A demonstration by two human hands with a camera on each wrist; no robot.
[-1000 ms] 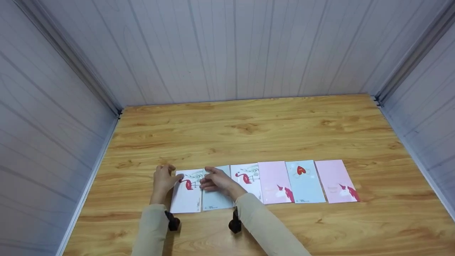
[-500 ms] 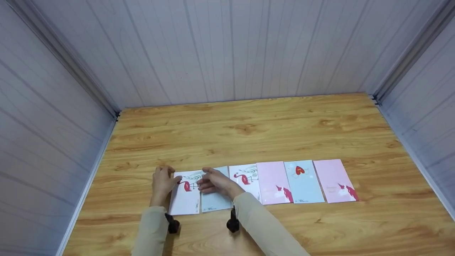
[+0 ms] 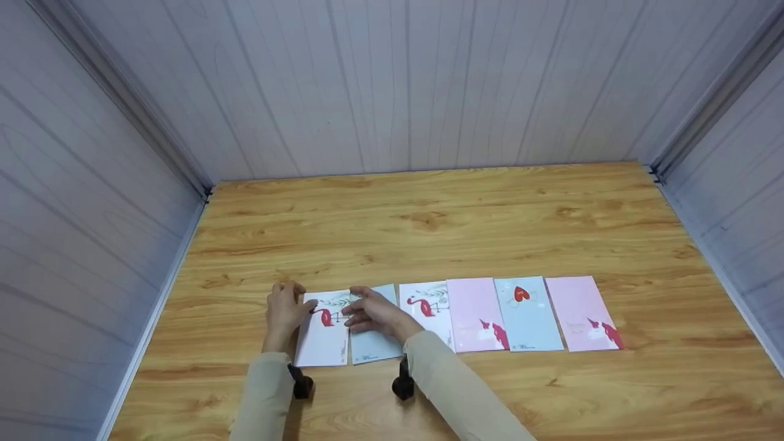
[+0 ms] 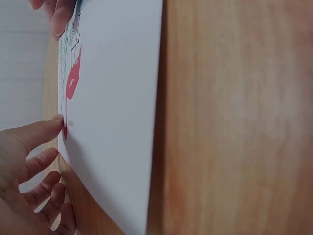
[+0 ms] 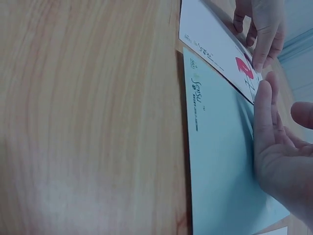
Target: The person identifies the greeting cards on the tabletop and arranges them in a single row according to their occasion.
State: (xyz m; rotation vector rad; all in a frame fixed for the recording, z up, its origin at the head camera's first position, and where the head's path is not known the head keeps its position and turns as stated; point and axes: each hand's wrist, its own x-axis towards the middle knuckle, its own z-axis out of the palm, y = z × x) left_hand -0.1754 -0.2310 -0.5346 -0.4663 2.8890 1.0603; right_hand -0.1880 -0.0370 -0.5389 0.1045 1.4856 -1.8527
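A thin white notebook with a red flamingo (image 3: 323, 334) lies flat at the left end of a row. My left hand (image 3: 285, 311) holds its upper left corner, thumb on the cover and index finger at the edge. A pale blue notebook (image 5: 220, 161) lies beside it on the right, a narrow slit between them. Over that blue notebook's upper part, my right hand (image 3: 378, 313) hovers low with fairly straight fingers. Its fingertips reach the flamingo notebook's right edge, as the right wrist view shows. The top of the blue cover is partly hidden under this hand.
Rightward the row continues: a second flamingo notebook (image 3: 425, 309), a pink unicorn one (image 3: 474, 306), a blue one with a red heart (image 3: 528, 321) and another pink one (image 3: 576, 300). All lie on the wooden table (image 3: 422, 223), enclosed by pale panel walls (image 3: 380, 86).
The head view has shifted slightly. Both hands and the notebooks keep practically the same places.
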